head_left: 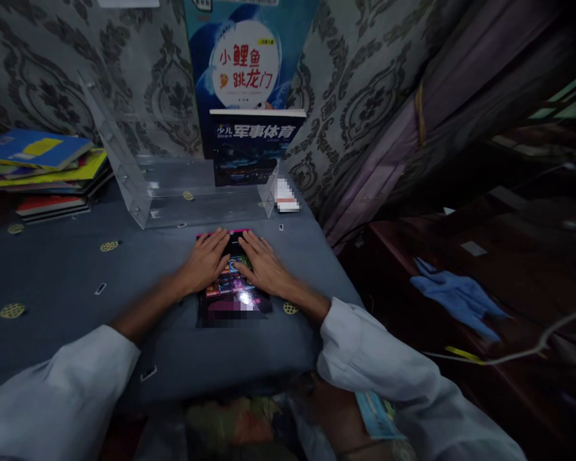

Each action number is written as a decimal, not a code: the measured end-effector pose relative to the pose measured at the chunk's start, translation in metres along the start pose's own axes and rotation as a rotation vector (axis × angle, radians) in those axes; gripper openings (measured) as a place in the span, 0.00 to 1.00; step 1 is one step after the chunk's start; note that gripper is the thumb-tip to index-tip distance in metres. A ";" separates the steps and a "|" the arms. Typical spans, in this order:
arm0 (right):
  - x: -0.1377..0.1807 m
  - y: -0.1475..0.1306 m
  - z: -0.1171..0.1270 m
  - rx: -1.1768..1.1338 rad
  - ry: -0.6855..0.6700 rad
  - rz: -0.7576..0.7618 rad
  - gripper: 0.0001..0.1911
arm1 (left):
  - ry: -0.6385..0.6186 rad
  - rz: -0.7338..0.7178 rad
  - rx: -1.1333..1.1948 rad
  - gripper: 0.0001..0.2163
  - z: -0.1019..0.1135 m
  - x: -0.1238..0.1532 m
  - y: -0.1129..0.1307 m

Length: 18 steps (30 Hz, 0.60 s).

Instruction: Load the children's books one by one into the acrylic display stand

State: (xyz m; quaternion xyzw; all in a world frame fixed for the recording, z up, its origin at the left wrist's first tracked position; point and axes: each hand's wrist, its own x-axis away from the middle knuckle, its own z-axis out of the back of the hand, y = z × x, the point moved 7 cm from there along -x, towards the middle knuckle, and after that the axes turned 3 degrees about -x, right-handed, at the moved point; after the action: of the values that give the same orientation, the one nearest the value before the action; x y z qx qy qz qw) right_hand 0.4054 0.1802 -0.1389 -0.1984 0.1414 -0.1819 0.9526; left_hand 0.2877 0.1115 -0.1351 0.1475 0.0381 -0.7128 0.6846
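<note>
A dark glossy book (228, 304) with small colourful pictures and a pink far edge lies flat on the table (67, 269). My left hand (205, 261) rests palm down over its left side, fingers stretched toward the far edge. On the right side my right hand (263, 262) lies the same way, thumb reaching inward. Both hands are open, pressed on the cover and hiding part of it. Beyond them stands a clear acrylic rack (173, 186), which holds a dark blue book (254, 150) upright. A taller blue book (201, 83) with a white circle stands behind that one.
To the left is a stack of books (38, 153). A small white item (285, 195) sits by the rack's right end. On the right, below the table's edge, a blue cloth (461, 298) and a pale cable (532, 349) lie on a dark reddish surface. A patterned curtain (168, 77) hangs behind.
</note>
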 end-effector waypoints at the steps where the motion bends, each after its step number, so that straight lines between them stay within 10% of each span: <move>1: 0.006 -0.002 0.000 0.003 -0.010 0.012 0.34 | -0.005 0.000 -0.001 0.23 0.000 0.004 0.004; 18: 0.153 -0.059 0.012 -0.002 -0.423 0.374 0.65 | 0.052 -0.063 0.046 0.25 0.022 0.095 0.071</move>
State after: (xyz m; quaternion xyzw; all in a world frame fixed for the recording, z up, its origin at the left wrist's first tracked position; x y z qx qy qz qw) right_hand 0.5292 0.0718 -0.1335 -0.2036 -0.0260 0.0428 0.9778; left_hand 0.3523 0.0102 -0.1286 0.1802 0.0440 -0.7308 0.6569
